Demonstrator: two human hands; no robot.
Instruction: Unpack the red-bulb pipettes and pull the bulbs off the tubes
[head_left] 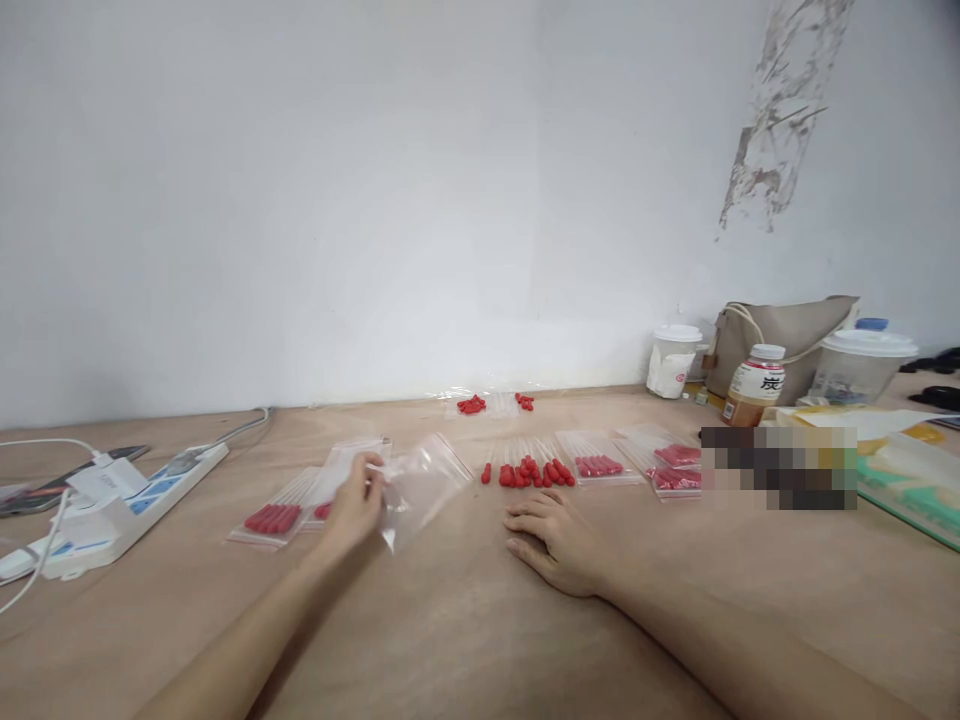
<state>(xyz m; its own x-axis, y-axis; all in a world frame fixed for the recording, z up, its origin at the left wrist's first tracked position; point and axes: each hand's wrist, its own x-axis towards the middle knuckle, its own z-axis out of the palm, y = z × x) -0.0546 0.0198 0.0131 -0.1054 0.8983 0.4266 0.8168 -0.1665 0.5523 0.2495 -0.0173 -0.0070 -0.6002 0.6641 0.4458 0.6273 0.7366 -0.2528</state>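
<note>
My left hand (355,510) pinches the edge of a clear plastic zip bag (424,490), which is held tilted above the table and looks empty. Palm down, my right hand (559,548) lies on the brown table covering with its fingers stretched out and nothing in them. Just beyond those fingers is a loose row of thin clear sticks with red tips (528,470). Flat beside my left hand are a filled bag of red-tipped sticks (276,512) and another bag (341,465), partly hidden by the hand. More filled bags (598,463) lie right of the loose row.
Against the wall lie clear bags with more red-tipped pieces (472,405). A white power strip (150,505) with cables and a phone (45,492) are at left. A lidded cup (673,362), a bottle (754,388) and a beige bag (787,335) stand at right, near a blurred-out patch.
</note>
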